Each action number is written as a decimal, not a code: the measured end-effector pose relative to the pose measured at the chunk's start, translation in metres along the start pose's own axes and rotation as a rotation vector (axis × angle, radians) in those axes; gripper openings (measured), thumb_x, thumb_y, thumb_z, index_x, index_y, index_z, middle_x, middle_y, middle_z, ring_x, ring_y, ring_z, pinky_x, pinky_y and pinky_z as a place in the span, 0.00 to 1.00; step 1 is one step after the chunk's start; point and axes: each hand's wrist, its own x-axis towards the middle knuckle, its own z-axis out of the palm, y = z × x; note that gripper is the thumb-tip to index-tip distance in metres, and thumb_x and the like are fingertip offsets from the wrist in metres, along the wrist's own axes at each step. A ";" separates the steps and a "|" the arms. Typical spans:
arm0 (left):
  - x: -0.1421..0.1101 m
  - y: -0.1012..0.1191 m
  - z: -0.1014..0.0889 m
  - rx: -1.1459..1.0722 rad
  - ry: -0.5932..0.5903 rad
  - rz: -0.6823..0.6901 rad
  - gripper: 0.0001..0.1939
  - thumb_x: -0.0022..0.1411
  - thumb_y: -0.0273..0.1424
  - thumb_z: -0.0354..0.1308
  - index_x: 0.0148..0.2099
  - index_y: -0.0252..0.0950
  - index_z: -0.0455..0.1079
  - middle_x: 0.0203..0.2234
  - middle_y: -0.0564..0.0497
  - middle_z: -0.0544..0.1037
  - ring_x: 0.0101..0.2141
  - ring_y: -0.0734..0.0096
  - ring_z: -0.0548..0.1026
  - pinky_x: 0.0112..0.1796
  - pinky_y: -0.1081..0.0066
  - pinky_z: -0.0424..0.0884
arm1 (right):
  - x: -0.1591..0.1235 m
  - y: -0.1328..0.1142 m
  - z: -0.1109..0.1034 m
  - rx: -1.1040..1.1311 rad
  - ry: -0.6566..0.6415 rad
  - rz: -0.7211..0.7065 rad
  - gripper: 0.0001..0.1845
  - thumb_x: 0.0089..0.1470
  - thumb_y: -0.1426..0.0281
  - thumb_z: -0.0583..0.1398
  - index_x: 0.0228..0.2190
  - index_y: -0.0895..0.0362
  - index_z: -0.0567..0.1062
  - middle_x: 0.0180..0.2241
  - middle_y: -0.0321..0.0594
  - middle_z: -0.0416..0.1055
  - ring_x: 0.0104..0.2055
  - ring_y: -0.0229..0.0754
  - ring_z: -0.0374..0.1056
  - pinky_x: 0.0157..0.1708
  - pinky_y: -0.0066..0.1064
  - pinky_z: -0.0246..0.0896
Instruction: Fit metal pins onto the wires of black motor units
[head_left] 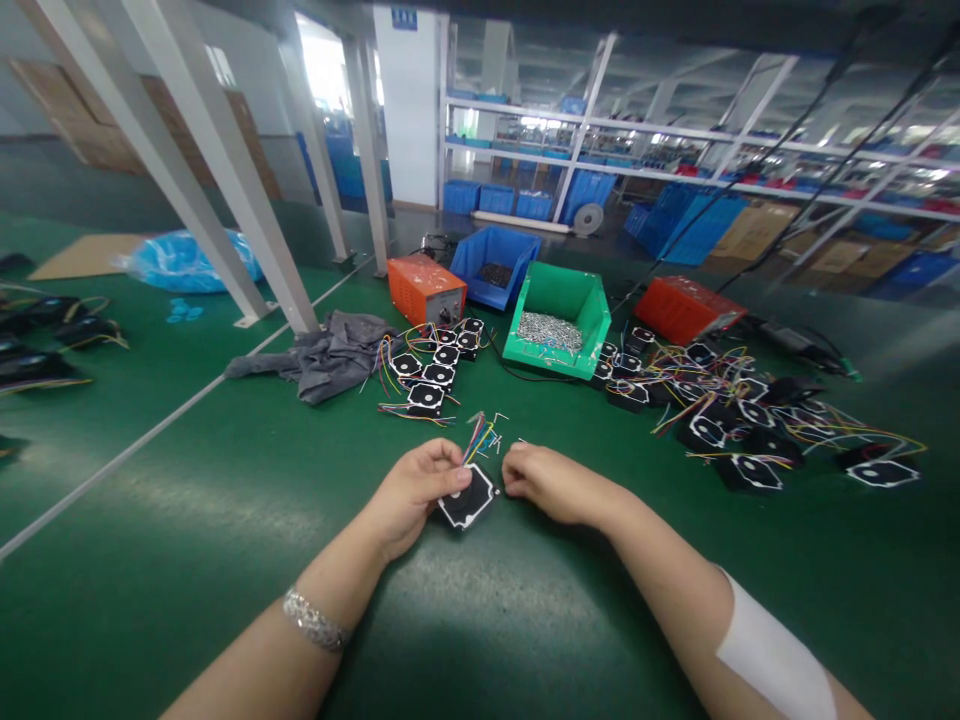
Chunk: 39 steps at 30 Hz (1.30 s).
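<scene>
Directly at the clock's centre, with twelve straight ahead, a black, white-edged unit [478, 498] is pinched between thumb and fingers of the left hand [415, 492] at nine, its coloured wires [476, 440] pointing to twelve, while the right hand [553, 485] sits curled just beside it at three, and I cannot tell whether it holds anything. Farther out, similar units [439, 374] cluster between eleven and twelve, with a green bin [551, 362] at one o'clock and a blue bin [499, 240] beyond at twelve.
</scene>
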 end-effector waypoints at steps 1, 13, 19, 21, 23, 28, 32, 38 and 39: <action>0.000 0.000 0.000 0.004 -0.011 0.005 0.12 0.42 0.28 0.62 0.28 0.33 0.61 0.18 0.55 0.70 0.18 0.80 0.65 0.21 0.78 0.57 | 0.000 -0.002 0.001 0.150 0.053 -0.003 0.06 0.41 0.78 0.56 0.18 0.59 0.64 0.20 0.33 0.57 0.23 0.33 0.53 0.24 0.25 0.48; -0.004 -0.004 0.003 -0.028 -0.147 -0.018 0.11 0.40 0.26 0.62 0.27 0.31 0.63 0.17 0.55 0.68 0.18 0.82 0.64 0.21 0.79 0.56 | 0.003 -0.020 0.022 0.994 0.118 0.029 0.15 0.40 0.60 0.60 0.23 0.59 0.64 0.16 0.28 0.54 0.16 0.29 0.47 0.15 0.22 0.40; -0.003 -0.004 0.005 -0.026 -0.138 -0.037 0.11 0.40 0.27 0.62 0.27 0.31 0.63 0.17 0.54 0.69 0.18 0.82 0.64 0.21 0.79 0.56 | 0.003 -0.018 0.018 0.852 0.098 0.013 0.17 0.41 0.57 0.59 0.23 0.58 0.63 0.17 0.29 0.54 0.17 0.30 0.47 0.16 0.23 0.42; -0.003 -0.004 0.004 -0.029 -0.143 -0.044 0.11 0.40 0.27 0.62 0.27 0.31 0.63 0.17 0.55 0.68 0.18 0.82 0.63 0.20 0.79 0.56 | 0.003 -0.019 0.015 0.738 0.118 -0.051 0.15 0.44 0.58 0.57 0.23 0.58 0.64 0.19 0.31 0.55 0.20 0.31 0.50 0.19 0.24 0.46; -0.004 -0.003 0.004 -0.022 -0.163 -0.055 0.12 0.39 0.27 0.63 0.27 0.32 0.63 0.17 0.55 0.67 0.17 0.82 0.63 0.20 0.79 0.56 | 0.002 -0.020 0.011 0.608 0.123 -0.133 0.13 0.46 0.61 0.56 0.23 0.59 0.65 0.22 0.33 0.57 0.24 0.33 0.53 0.24 0.25 0.50; -0.005 -0.003 0.002 0.034 -0.236 -0.104 0.12 0.39 0.29 0.63 0.27 0.32 0.64 0.17 0.55 0.67 0.17 0.82 0.62 0.20 0.79 0.55 | -0.002 -0.021 0.006 0.563 -0.027 -0.221 0.11 0.48 0.64 0.54 0.24 0.59 0.66 0.25 0.34 0.58 0.26 0.33 0.55 0.25 0.25 0.51; -0.006 0.000 0.001 0.043 -0.264 -0.110 0.12 0.40 0.30 0.62 0.26 0.32 0.63 0.16 0.56 0.65 0.17 0.83 0.60 0.19 0.79 0.53 | -0.004 -0.020 0.008 0.719 -0.119 -0.163 0.12 0.46 0.62 0.56 0.25 0.59 0.65 0.23 0.31 0.56 0.21 0.29 0.52 0.20 0.22 0.48; -0.003 0.009 -0.007 0.178 -0.154 -0.043 0.12 0.43 0.34 0.59 0.27 0.33 0.59 0.16 0.57 0.63 0.16 0.82 0.58 0.19 0.78 0.52 | -0.003 -0.013 0.001 0.747 -0.103 -0.033 0.12 0.41 0.65 0.59 0.28 0.60 0.68 0.18 0.28 0.54 0.17 0.28 0.47 0.17 0.22 0.42; -0.001 0.010 -0.011 0.279 -0.082 -0.005 0.12 0.45 0.35 0.57 0.26 0.34 0.58 0.16 0.57 0.62 0.16 0.81 0.58 0.19 0.78 0.53 | -0.002 -0.010 -0.001 0.722 -0.085 0.019 0.11 0.40 0.66 0.60 0.26 0.61 0.68 0.17 0.28 0.54 0.17 0.28 0.47 0.17 0.22 0.42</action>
